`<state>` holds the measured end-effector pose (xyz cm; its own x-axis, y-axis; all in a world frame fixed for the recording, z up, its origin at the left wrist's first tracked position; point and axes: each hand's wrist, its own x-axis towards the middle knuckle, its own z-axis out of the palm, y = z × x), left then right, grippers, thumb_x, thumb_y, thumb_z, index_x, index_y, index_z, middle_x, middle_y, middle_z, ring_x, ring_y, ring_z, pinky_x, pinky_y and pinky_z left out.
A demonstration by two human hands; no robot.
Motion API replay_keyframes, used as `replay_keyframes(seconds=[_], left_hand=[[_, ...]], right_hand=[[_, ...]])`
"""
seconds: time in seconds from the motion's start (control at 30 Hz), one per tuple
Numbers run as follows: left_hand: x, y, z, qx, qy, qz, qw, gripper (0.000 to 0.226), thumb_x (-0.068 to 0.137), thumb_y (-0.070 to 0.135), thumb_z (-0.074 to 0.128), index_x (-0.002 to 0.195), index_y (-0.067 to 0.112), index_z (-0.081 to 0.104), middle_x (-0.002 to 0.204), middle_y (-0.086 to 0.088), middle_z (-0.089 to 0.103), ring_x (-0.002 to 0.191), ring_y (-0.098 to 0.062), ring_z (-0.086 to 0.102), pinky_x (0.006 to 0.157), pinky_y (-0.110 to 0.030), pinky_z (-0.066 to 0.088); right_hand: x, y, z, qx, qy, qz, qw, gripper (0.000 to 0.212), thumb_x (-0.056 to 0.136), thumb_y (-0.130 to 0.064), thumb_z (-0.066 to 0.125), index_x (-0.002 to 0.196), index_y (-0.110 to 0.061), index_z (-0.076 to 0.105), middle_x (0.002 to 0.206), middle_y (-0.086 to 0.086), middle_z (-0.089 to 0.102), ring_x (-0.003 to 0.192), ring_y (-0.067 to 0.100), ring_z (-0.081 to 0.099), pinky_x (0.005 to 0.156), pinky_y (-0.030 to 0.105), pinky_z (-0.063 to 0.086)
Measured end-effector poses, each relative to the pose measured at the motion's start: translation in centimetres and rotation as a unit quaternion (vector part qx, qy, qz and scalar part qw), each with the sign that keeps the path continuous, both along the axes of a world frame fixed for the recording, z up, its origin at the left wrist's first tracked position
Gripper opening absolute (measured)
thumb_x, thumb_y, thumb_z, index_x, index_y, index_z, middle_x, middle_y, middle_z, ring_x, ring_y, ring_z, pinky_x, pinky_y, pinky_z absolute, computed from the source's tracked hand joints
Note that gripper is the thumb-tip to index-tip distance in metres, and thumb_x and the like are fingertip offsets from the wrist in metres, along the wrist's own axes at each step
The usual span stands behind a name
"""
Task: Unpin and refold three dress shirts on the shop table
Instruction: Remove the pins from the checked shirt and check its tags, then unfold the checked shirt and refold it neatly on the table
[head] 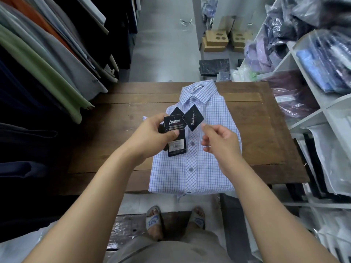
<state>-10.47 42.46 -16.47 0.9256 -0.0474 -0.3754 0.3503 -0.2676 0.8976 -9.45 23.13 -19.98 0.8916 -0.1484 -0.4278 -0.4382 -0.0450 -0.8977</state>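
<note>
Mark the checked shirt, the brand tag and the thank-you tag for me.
checked shirt (pixel 207 168): head view, on the front panel right of the buttons.
brand tag (pixel 174 123): head view, on its printed face.
thank-you tag (pixel 192 117): head view, on its middle.

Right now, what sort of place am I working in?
Most likely a clothing shop's stock area: garments hang on a rack, bagged shirts fill white shelves, and a folded checked shirt with brand tags lies on the wooden table.

One view only, from your head, looking forward and steeply down, close over the wooden surface (pixel 117 130), your own forearms and feet in frame, aisle floor (pixel 163 44) beyond.
</note>
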Motion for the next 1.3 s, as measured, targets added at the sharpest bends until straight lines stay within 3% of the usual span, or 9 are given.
replay_keyframes(seconds=[0.13, 0.3, 0.47, 0.57, 0.7, 0.9, 1.07, 1.2, 1.3], left_hand=[[0.4, 0.2, 0.5, 0.014, 0.004, 0.049, 0.999, 0.013, 0.091, 0.002, 0.065, 0.092, 0.014, 0.063, 0.072, 0.005, 0.073, 0.06, -0.006, 0.068, 0.049, -0.013, 0.048], [1.3, -0.1, 0.8, -0.012, 0.011, 0.077, 0.997, 0.018, 0.09, 0.003, 0.053, 0.087, 0.02, 0.055, 0.082, 0.0, 0.072, 0.077, -0.017, 0.068, 0.071, -0.032, 0.054], [1.9, -0.1, 1.4, -0.008, 0.01, 0.114, 0.993, 0.018, 0.088, 0.002, 0.044, 0.092, 0.016, 0.056, 0.084, -0.003, 0.065, 0.074, -0.017, 0.06, 0.065, -0.03, 0.047], [2.4, 0.2, 0.9, 0.024, 0.038, 0.116, 0.992, 0.015, 0.089, 0.006, 0.042, 0.089, 0.015, 0.055, 0.086, -0.007, 0.066, 0.079, -0.024, 0.061, 0.071, -0.036, 0.048], [2.8, 0.1, -0.5, 0.059, 0.091, 0.094, 0.99, 0.015, 0.094, 0.011, 0.041, 0.096, 0.016, 0.054, 0.093, -0.009, 0.068, 0.086, -0.024, 0.067, 0.084, -0.044, 0.057], [2.6, -0.8, -4.0, 0.069, 0.192, 0.021, 0.979, 0.029, 0.089, 0.025, 0.051, 0.114, 0.01, 0.053, 0.093, -0.005, 0.064, 0.077, -0.021, 0.06, 0.07, -0.037, 0.052], [3.6, -2.4, -4.6, 0.289, 0.075, 0.057, 0.953, 0.07, 0.088, 0.06, 0.045, 0.145, 0.02, 0.045, 0.14, -0.014, 0.054, 0.139, -0.036, 0.033, 0.114, -0.049, 0.031], [5.4, -4.4, -2.9, -0.016, 0.16, 0.066, 0.985, 0.115, 0.058, 0.095, 0.056, 0.138, 0.014, 0.053, 0.119, -0.011, 0.07, 0.107, -0.027, 0.068, 0.094, -0.045, 0.054], [5.9, -4.9, -2.7, -0.122, 0.234, 0.076, 0.962, 0.084, 0.074, 0.065, 0.074, 0.13, 0.005, 0.057, 0.096, -0.015, 0.075, 0.08, -0.026, 0.075, 0.069, -0.04, 0.06]], right_hand=[[1.0, -0.6, -0.7, 0.006, 0.02, -0.051, 0.998, 0.022, 0.092, -0.037, 0.072, 0.093, -0.016, 0.064, 0.084, -0.003, 0.066, 0.07, 0.011, 0.062, 0.062, 0.025, 0.055], [2.4, -1.5, -2.2, -0.241, -0.068, -0.067, 0.966, 0.015, 0.089, -0.027, 0.069, 0.102, -0.023, 0.061, 0.121, -0.002, 0.058, 0.109, 0.016, 0.056, 0.086, 0.03, 0.046], [4.3, -2.7, -2.9, -0.335, 0.023, 0.007, 0.942, 0.063, 0.088, -0.04, 0.064, 0.143, -0.028, 0.038, 0.144, 0.001, 0.048, 0.136, 0.033, 0.035, 0.115, 0.051, 0.026], [4.7, -2.9, -2.9, -0.326, 0.037, 0.016, 0.944, 0.059, 0.09, -0.036, 0.064, 0.143, -0.022, 0.041, 0.133, -0.003, 0.059, 0.125, 0.028, 0.052, 0.11, 0.049, 0.029], [4.5, -2.9, -2.6, -0.277, 0.01, 0.043, 0.96, 0.015, 0.087, -0.021, 0.063, 0.101, -0.018, 0.064, 0.096, -0.002, 0.071, 0.089, 0.023, 0.068, 0.066, 0.03, 0.049], [4.0, -2.3, -1.8, -0.203, -0.039, 0.136, 0.969, 0.026, 0.095, -0.009, 0.044, 0.102, -0.024, 0.065, 0.093, -0.003, 0.071, 0.081, 0.02, 0.067, 0.067, 0.034, 0.053], [4.0, -1.6, -1.6, -0.223, -0.058, 0.258, 0.938, 0.048, 0.097, -0.027, 0.04, 0.139, -0.05, 0.047, 0.135, -0.006, 0.055, 0.111, 0.017, 0.06, 0.093, 0.04, 0.052], [3.0, 0.8, -0.4, -0.185, -0.071, 0.36, 0.912, 0.036, 0.095, -0.024, 0.05, 0.126, -0.04, 0.056, 0.143, -0.008, 0.04, 0.134, 0.016, 0.043, 0.116, 0.049, 0.033], [2.0, 1.9, 0.3, -0.133, -0.043, 0.396, 0.907, 0.059, 0.087, -0.025, 0.064, 0.143, -0.033, 0.049, 0.159, -0.016, 0.019, 0.136, 0.008, 0.04, 0.114, 0.035, 0.035]])
